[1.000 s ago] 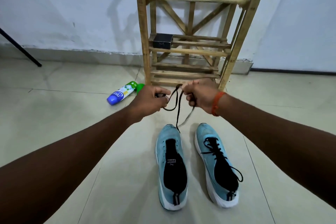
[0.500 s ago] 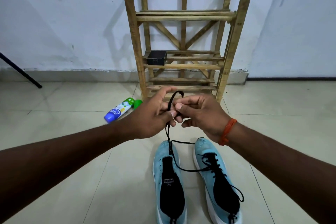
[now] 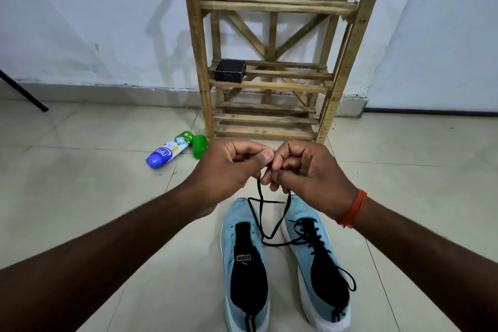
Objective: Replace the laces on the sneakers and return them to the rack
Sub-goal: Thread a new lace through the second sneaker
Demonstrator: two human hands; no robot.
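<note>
the wooden rack [image 3: 195,35] holds no sneaker; only a small black box [image 3: 230,70] sits on a middle shelf. both shoes lie side by side on the floor [image 3: 80,197] in front of it. the laced sneaker [image 3: 320,259] on the right looks finished. the unlaced sneaker [image 3: 244,264] on the left shows no lace, so about half the lacing and the whole return seem left to do. the left grip [image 3: 229,167] and right grip [image 3: 307,170], fingers curled, pinch the black lace [image 3: 259,194] together above the toes, and its slack droops between the shoes. half a second earlier a loop stood above the fingers. now it is gone into the pinch, and the knuckles sit closer together.
</note>
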